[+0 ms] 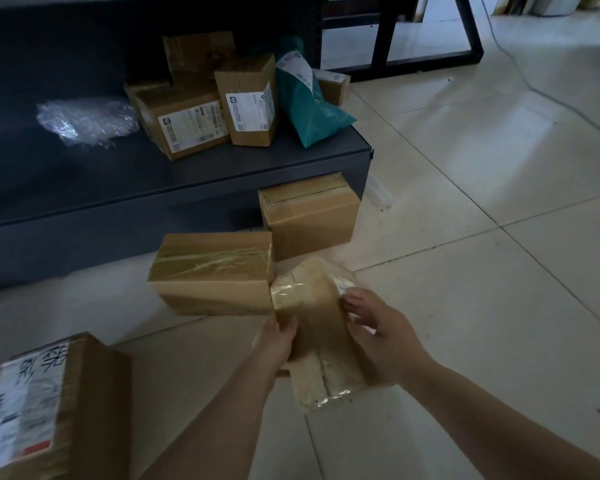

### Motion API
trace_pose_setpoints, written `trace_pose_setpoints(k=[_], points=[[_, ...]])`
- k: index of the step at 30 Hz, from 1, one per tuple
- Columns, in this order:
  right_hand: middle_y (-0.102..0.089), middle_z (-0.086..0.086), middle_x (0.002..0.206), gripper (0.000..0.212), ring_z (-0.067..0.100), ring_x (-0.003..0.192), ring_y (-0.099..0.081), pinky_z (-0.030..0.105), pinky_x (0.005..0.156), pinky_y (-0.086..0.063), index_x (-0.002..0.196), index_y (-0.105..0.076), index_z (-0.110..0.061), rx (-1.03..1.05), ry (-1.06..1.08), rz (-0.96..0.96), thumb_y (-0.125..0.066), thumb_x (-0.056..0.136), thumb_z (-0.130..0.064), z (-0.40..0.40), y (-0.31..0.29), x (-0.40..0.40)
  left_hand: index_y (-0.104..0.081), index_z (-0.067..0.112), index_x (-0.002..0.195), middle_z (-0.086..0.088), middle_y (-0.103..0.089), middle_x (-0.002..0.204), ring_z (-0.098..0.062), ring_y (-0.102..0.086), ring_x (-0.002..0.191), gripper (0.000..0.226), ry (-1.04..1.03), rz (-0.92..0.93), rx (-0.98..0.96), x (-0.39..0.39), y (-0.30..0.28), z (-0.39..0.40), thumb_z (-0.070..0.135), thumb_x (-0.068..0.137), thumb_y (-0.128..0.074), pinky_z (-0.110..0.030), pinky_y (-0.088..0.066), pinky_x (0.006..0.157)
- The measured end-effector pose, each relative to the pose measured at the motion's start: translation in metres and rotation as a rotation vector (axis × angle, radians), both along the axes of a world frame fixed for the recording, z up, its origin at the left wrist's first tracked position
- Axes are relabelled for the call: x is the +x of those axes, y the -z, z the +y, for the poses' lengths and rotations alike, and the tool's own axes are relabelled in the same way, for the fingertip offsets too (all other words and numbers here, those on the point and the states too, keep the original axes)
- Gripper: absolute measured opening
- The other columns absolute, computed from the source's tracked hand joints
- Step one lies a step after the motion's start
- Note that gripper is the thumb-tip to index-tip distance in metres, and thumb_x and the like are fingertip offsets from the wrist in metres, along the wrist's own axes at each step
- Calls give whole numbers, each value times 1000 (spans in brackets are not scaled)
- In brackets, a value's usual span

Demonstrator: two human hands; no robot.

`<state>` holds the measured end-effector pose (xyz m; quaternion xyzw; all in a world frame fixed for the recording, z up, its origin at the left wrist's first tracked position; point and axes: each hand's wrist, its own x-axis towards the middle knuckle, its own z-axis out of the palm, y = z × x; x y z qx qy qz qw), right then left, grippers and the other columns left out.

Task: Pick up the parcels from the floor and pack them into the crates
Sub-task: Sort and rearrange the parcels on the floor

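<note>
Above the tiled floor (pixel 464 237), both hands hold one small taped cardboard parcel (pixel 321 337), lifted clear of the tiles. Left hand (pixel 276 344) grips the parcel's left edge, thumb on top, remaining fingers hidden beneath it. Right hand (pixel 383 337) holds the right side; its fingers (pixel 355 306) are curled over the upper face, near a small white label at the parcel's far corner. Parcel tilted, long axis running away from the person; clear tape glossy on both ends.

On the floor just beyond the held parcel: a taped brown box (pixel 212 271), lying flat, its right end just beside the parcel's far end; contact cannot be judged. Behind it, a second brown box (pixel 310 216) stands against the front of a dark low platform (pixel 153 181), partly tucked under its edge. Lower left, close to the camera, a large labelled carton (pixel 49 410) with handwritten characters and a white shipping label.

On the platform: a cluster of parcels. Two labelled cardboard boxes, one lying (pixel 184 123) and one upright (pixel 248 102), touching; another box (pixel 198 57) behind them; a teal mailer bag (pixel 303 102) leaning to their right; a small box (pixel 333 84) behind the bag. Left of the cluster, apart, a crumpled piece of clear bubble wrap (pixel 87 121).

Lighting dim; label text illegible.
</note>
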<state>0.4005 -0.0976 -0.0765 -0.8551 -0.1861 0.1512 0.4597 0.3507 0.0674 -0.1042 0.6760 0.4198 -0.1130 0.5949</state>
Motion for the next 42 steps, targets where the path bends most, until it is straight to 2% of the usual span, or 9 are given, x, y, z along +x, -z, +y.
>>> trace_pose_setpoints(k=[3,7,11,17,28,31,35,38,42], points=[[-47,-11,138,47,13,125,-48,30,101,-44,136,-38,-31,-270,-248,-67,-52,93,-22,4,20,-17,-49,31,130,-8,-62,121,-30,-60,102,36,128,55,321,-4,12,13,31,96,-39,-34,-51,79],[-12,-10,156,73,15,144,-11,46,115,-21,147,-18,-28,-602,-210,-131,-51,86,-54,11,35,-15,-63,29,113,-5,-67,107,-27,-62,95,30,102,38,260,-8,12,24,26,94,-40,-33,-50,76],[-18,-3,157,76,17,143,-19,44,115,-24,147,-23,-23,-501,-123,-86,-60,84,-44,23,32,-4,-63,18,105,-12,-66,113,-32,-61,101,29,-204,-12,351,-11,4,50,39,89,-50,-42,-51,88],[-38,1,147,50,20,134,-35,37,110,-32,138,-41,-17,-316,25,-194,-55,91,-26,54,15,17,-25,10,142,-11,-47,136,-35,-48,120,108,-729,-18,28,23,-13,84,70,62,-65,-52,-41,101],[-9,-3,159,96,18,144,-16,36,113,-21,150,-7,-26,-59,-118,123,-71,79,-39,167,-3,47,-38,21,136,-3,-56,128,-25,-57,110,57,-489,-135,-23,13,16,100,34,85,-60,-41,-49,88],[-24,0,154,85,20,142,-21,47,115,-21,147,-21,-25,-259,-211,4,-67,79,-47,180,0,44,-33,28,138,2,-54,126,-17,-57,95,55,-361,-231,31,-17,17,116,15,88,-54,-32,-46,68],[-51,-3,131,59,19,122,-46,45,109,-27,134,-44,-28,-358,-314,-315,-55,82,-52,189,13,0,-34,23,139,-5,-52,129,-24,-54,104,50,-496,-119,44,-46,12,142,33,93,-50,-41,-45,92],[-64,-8,108,50,15,106,-56,40,101,-33,104,-65,-30,-328,-400,-468,-33,81,-61,192,22,-40,-46,20,129,-2,-61,113,-20,-59,92,64,-628,-78,-257,-52,5,152,61,80,-55,-35,-46,77],[-63,-6,115,44,19,115,-52,36,102,-31,110,-66,-25,-305,-445,-381,-41,78,-42,194,35,-48,-51,22,126,-4,-63,107,-26,-60,95,51,-462,1,-12,-52,19,158,40,81,-66,-46,-52,87]])
